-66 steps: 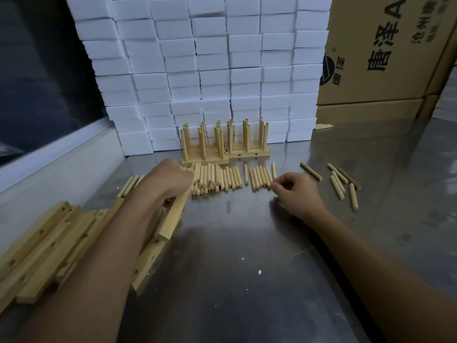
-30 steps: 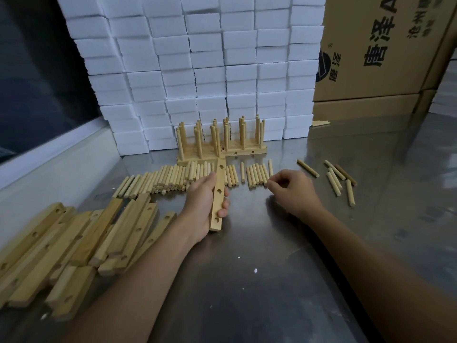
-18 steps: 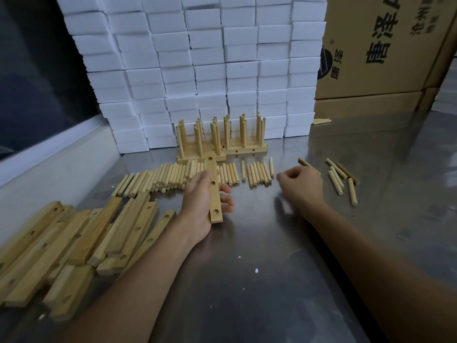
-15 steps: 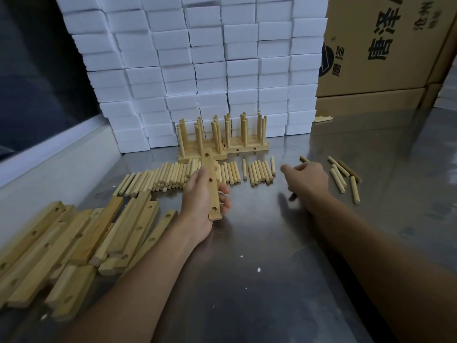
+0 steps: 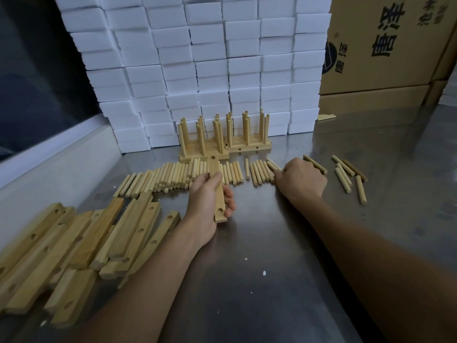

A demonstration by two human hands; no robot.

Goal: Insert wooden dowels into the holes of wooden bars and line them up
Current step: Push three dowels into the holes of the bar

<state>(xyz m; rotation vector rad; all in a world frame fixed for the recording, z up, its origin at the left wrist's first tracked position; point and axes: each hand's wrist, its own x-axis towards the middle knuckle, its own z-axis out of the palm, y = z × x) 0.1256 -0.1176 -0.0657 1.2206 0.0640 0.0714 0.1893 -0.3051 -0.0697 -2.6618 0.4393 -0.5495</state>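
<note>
Wooden bar (image 5: pixel 217 189) in left hand (image 5: pixel 207 206) grip, right hand (image 5: pixel 300 180) grip curled on loose dowels (image 5: pixel 259 170)

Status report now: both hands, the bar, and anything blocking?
Left hand grips bar, holes empty. Right hand curled at loose dowels; a dowel held, cannot tell. Finished bars lined up behind. Nothing blocking.
</note>
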